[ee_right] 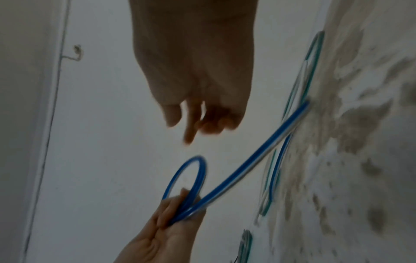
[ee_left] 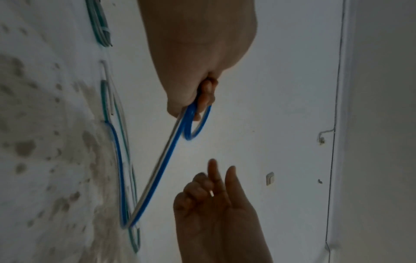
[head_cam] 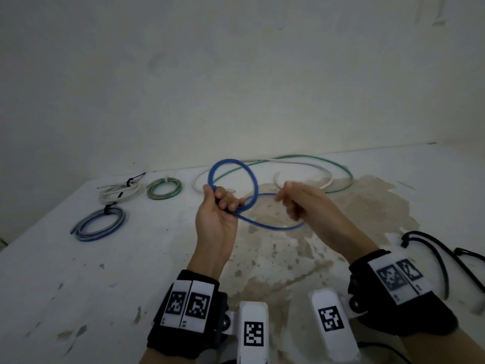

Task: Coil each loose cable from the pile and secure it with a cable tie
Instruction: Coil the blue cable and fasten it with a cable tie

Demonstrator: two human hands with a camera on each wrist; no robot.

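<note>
A blue cable (head_cam: pixel 252 179) is lifted above the white table (head_cam: pixel 78 285). My left hand (head_cam: pixel 223 203) grips it where one upright loop closes, fingers curled round the strands. The rest of the cable sweeps down to the right and lies on the table under my right hand (head_cam: pixel 288 199). In the left wrist view my left hand (ee_left: pixel 202 99) pinches the small loop and the blue cable (ee_left: pixel 162 163) runs down to the table. My right hand (ee_right: pixel 195 121) hovers with loosely bent fingers and holds nothing; the blue cable (ee_right: pixel 247 160) passes beside it without touching.
Three tied coils lie at the left: white (head_cam: pixel 119 191), green (head_cam: pixel 164 189) and blue-grey (head_cam: pixel 98 224). Loose green and white cables (head_cam: pixel 301 164) curve along the back by the wall. Black cable ties (head_cam: pixel 433 250) lie at the right. A brown stain (head_cam: pixel 288 258) covers the table's middle.
</note>
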